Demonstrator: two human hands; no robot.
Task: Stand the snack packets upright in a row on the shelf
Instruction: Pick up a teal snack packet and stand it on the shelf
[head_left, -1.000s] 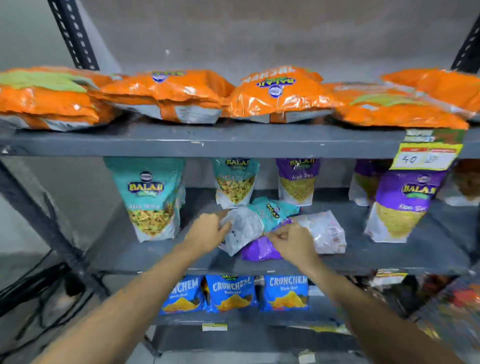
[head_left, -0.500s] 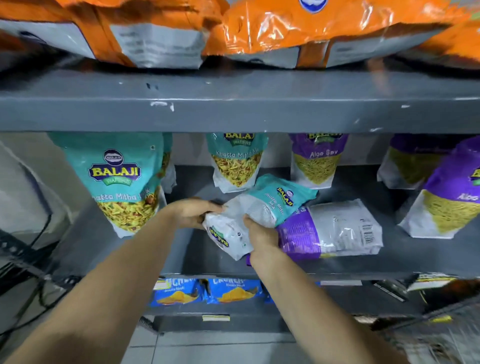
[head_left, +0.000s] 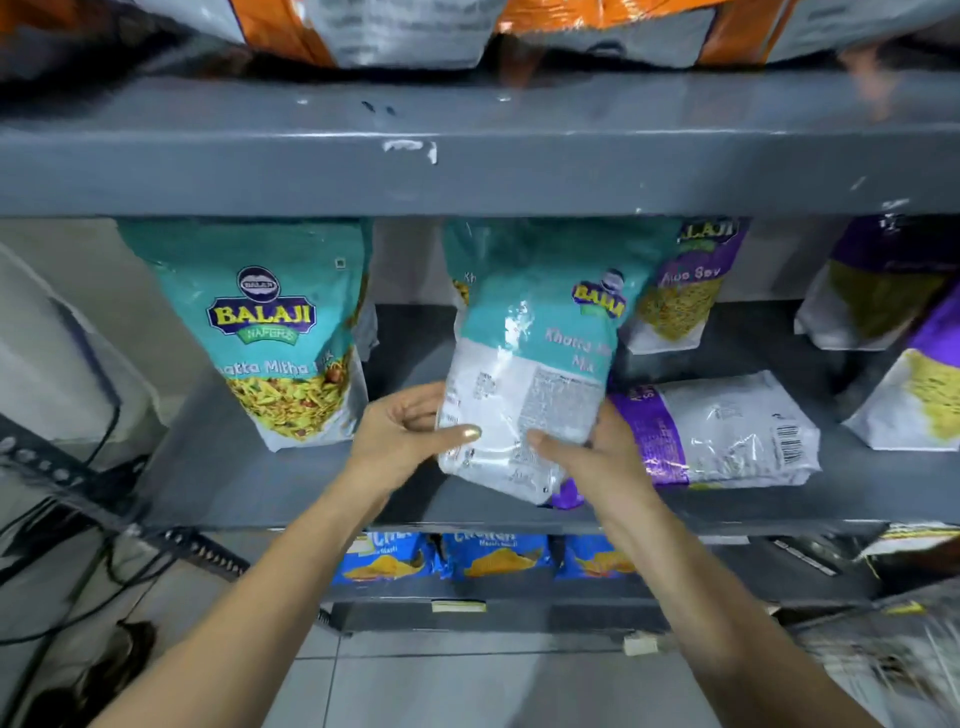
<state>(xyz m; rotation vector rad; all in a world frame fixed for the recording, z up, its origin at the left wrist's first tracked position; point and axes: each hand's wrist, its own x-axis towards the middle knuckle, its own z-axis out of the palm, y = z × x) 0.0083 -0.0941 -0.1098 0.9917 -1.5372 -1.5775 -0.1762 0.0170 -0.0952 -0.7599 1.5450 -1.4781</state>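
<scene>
1. I hold a teal packet (head_left: 530, 374) in both hands at the centre of the frame, its back facing me, nearly upright with its top tipped a little to the right.
2. My left hand (head_left: 400, 436) clasps its lower left edge, thumb across the white panel and fingers behind.
3. My right hand (head_left: 597, 457) grips the lower right corner, thumb on the front; the fingers behind it are out of sight.
4. The packet's bottom edge sits low over the front of the middle shelf (head_left: 249, 483); I cannot tell whether it touches the shelf.
5. A purple packet (head_left: 727, 431) lies flat on the shelf just right of my right hand, barcode up.
6. At left of centre a second teal packet (head_left: 280, 332) stands upright, facing me.
7. Behind the held one, right of centre, a purple Aloo Sev packet (head_left: 685, 291) stands at the back.
8. More purple packets (head_left: 883, 291) stand at the right edge, blurred.
9. Orange packets (head_left: 602, 26) lie on the top shelf, along the upper edge.
10. Blue packets (head_left: 493, 556) stand on the shelf below, bottom centre.
</scene>
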